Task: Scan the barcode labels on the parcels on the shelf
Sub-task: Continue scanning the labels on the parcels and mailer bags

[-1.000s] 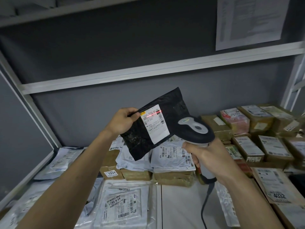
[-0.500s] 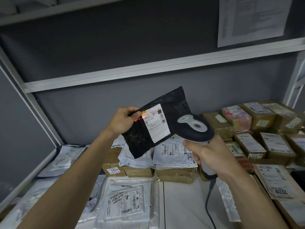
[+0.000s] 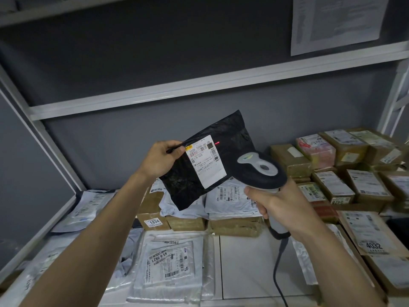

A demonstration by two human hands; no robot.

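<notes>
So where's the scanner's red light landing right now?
In the head view, centre: the red light sits on the black parcel, just right of its white label, not on the barcode.

A: How many black parcels are showing?
B: One black poly mailer (image 3: 205, 160) is hanging above the white shelf (image 3: 245, 262), carrying one white shipping label (image 3: 207, 161).
A: And scanners?
B: One handheld barcode scanner (image 3: 261, 169), just right of that mailer, trailing one cable (image 3: 280, 260).
A: Hands?
B: Two, a left hand (image 3: 162, 159) and a right hand (image 3: 281, 203).
A: Numbered cartons?
B: Two are showing big numbers: the 1834 box (image 3: 152, 220) below the mailer and the 4032 box (image 3: 369, 233) far right of it.
A: Wall papers?
B: One printed sheet (image 3: 336, 21), up right of the mailer. The brown boxes are blurring together too much for counting.
</notes>
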